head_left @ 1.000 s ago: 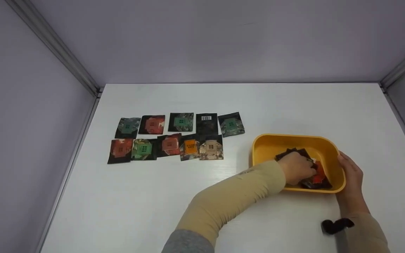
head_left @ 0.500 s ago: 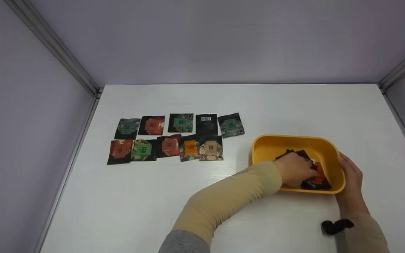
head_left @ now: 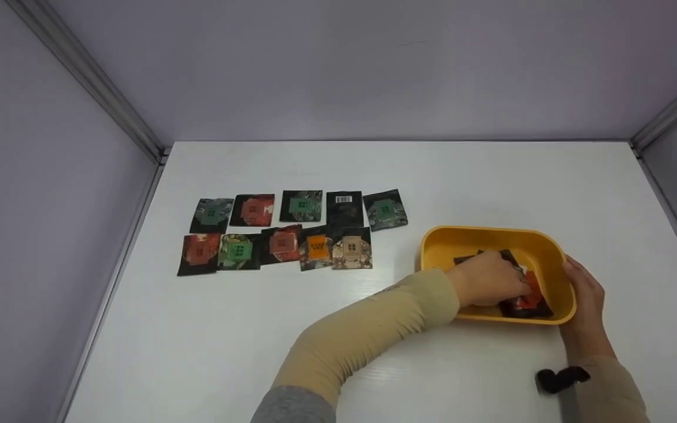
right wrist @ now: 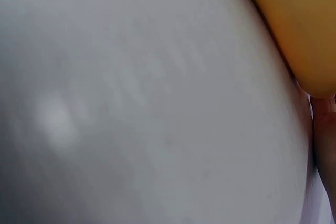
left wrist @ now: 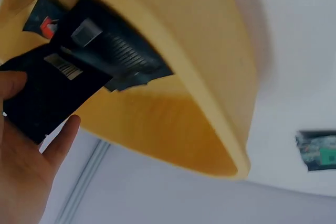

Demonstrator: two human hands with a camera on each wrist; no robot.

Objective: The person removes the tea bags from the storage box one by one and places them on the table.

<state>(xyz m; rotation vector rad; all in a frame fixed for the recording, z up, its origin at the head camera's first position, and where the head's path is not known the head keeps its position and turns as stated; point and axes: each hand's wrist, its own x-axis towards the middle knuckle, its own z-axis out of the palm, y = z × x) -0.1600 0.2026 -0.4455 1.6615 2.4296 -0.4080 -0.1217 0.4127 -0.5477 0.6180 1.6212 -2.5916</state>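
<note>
My left hand (head_left: 488,279) reaches into a yellow plastic bin (head_left: 473,235). In the left wrist view, its thumb and fingers pinch a flat black sachet (left wrist: 52,90) with a barcode. More dark sachets (left wrist: 113,45) lie in the bin under it. A red-and-black sachet (head_left: 528,299) shows by my left fingertips in the head view. My right hand (head_left: 588,296) grips the right end of the bin, at the rim. Only a sliver of the right hand (right wrist: 326,129) appears in the right wrist view, beside the bin's outer wall (right wrist: 299,19).
Two rows of flat sachets lie on the white table (head_left: 197,341) left of the bin. Among them are a barcode-up sachet (head_left: 344,208), an orange-labelled one (head_left: 317,247) and a tilted green-labelled one (head_left: 385,210) nearest the bin. Lilac walls (head_left: 374,70) enclose the table.
My left hand and forearm have shifted slightly left inside the bin, and a sachet corner now shows farther left. The right hand and the rows of sachets stay in place.
</note>
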